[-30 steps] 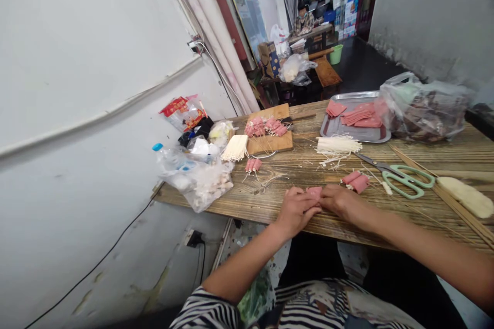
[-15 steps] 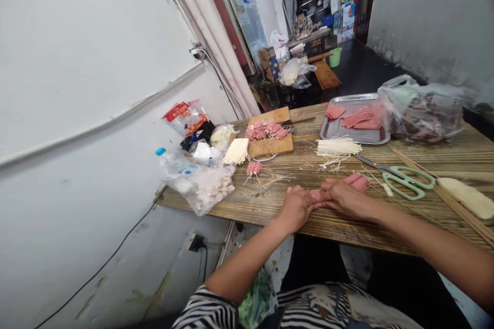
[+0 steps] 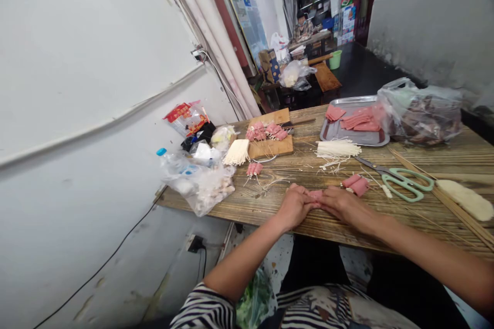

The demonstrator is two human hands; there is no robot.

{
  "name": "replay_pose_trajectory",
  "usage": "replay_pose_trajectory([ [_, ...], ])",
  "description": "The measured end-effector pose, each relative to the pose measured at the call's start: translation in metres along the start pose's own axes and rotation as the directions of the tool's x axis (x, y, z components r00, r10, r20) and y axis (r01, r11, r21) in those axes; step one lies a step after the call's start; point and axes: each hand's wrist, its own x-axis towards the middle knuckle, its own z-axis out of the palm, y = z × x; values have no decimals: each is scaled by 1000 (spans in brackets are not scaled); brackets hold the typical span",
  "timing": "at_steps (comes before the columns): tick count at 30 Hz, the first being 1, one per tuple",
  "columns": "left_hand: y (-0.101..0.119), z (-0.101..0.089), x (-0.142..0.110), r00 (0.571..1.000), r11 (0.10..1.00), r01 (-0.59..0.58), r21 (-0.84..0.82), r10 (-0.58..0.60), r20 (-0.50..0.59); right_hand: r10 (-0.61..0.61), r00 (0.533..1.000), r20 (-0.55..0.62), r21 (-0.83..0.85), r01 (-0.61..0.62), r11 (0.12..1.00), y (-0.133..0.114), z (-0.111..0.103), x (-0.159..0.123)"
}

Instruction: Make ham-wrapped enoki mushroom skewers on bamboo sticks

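Observation:
Both my hands rest on the wooden table (image 3: pixel 443 154) near its front edge, pressed together over a pink meat slice (image 3: pixel 315 195). My left hand (image 3: pixel 294 206) curls its fingers onto the slice's left end. My right hand (image 3: pixel 345 203) covers its right end with fingers closed down. Two rolled pink slices (image 3: pixel 357 184) lie just right of my right hand. A small skewered roll bundle (image 3: pixel 253 168) lies to the left, further back. What is inside the slice is hidden.
A steel tray (image 3: pixel 358 136) with pink slices stands at the back, a filled plastic bag (image 3: pixel 420 113) beside it. White enoki bundles (image 3: pixel 336 148), green scissors (image 3: pixel 405 181), bamboo skewers (image 3: pixel 455 200), a cutting board (image 3: pixel 270 144) with rolls and plastic bags (image 3: pixel 198 180) crowd the table. A person sits far back.
My hands stay together on the pink slice, shifting only slightly; the rolled slices beside my right hand show more now. The camera has tilted a little.

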Motion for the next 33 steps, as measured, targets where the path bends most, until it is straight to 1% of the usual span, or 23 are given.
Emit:
replay_pose_trajectory([
  [2,0,0,-1,1000,1000,-9,-12,9,7,-31,999,-21,8,31,999,0,-1,0],
  [4,0,0,-2,1000,999,-12,-36,12,15,-32,999,-16,12,32,999,3,0,1],
  [7,-1,0,-2,1000,995,17,-100,-17,1,-1,999,44,39,0,999,11,2,6],
  [9,-1,0,-3,998,986,62,-152,-65,-11,29,994,107,73,-37,997,18,1,12],
  [12,-1,0,-4,984,960,163,-228,-174,-27,77,975,206,131,-106,986,23,-5,22],
  [14,-1,-1,-5,972,938,220,-268,-234,-21,115,963,244,150,-154,977,24,-10,27],
  [17,-1,-2,-4,961,920,268,-284,-277,11,179,945,272,120,-218,968,23,-15,32],
  [20,-4,-5,0,941,901,338,-272,-330,78,231,918,322,113,-280,953,25,-16,35],
  [24,-2,-12,7,898,875,434,-213,-400,185,300,855,423,131,-386,913,28,-20,42],
  [25,1,-13,7,897,885,431,-179,-398,192,317,838,443,116,-405,907,29,-21,45],
  [26,4,-14,7,908,906,402,-129,-377,181,325,823,466,104,-415,904,30,-23,48],
  [28,14,-15,5,956,961,274,30,-275,103,313,805,503,102,-415,904,32,-25,53],
  [29,20,-14,2,977,972,201,118,-209,52,302,801,517,107,-411,906,33,-26,56],
  [30,25,-13,0,989,969,147,199,-151,4,292,797,529,113,-407,906,34,-26,58],
  [31,30,-11,-3,993,962,119,244,-116,-29,283,794,537,118,-404,907,34,-27,60],
  [33,36,-7,-7,998,957,60,282,-48,-51,269,791,549,125,-395,910,35,-27,63],
])
